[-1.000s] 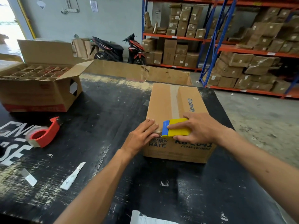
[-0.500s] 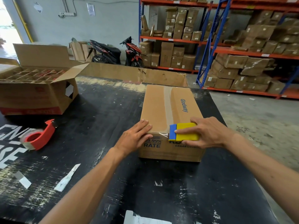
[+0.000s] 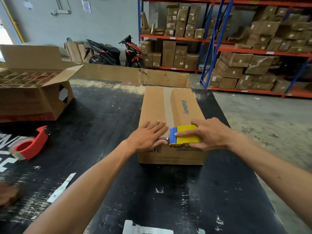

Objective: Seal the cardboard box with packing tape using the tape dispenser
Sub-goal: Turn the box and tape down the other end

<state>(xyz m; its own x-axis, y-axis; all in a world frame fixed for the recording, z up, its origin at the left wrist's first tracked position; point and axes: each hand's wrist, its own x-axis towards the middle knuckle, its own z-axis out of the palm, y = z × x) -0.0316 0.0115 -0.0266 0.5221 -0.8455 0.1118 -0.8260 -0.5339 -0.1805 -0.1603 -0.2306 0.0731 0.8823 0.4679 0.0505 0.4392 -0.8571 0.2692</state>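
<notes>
A closed cardboard box (image 3: 155,105) printed "Glodway" lies on the black table, with a strip of clear tape (image 3: 168,105) running along its top seam. My right hand (image 3: 209,134) grips a yellow and blue tape dispenser (image 3: 184,136) at the box's near top edge, over the front face. My left hand (image 3: 148,135) lies flat with fingers spread on the box top, just left of the dispenser, pressing near the tape end.
A red tape dispenser (image 3: 31,143) with a clear roll lies at the left of the black table (image 3: 104,132). An open box with dividers (image 3: 33,92) stands at the back left. Paper scraps (image 3: 61,187) litter the near table. Shelves of cartons (image 3: 253,48) and motorbikes (image 3: 116,53) stand beyond.
My right hand has slid the yellow dispenser from the box top down over the near edge. The left hand stays pressed on the box top beside it.
</notes>
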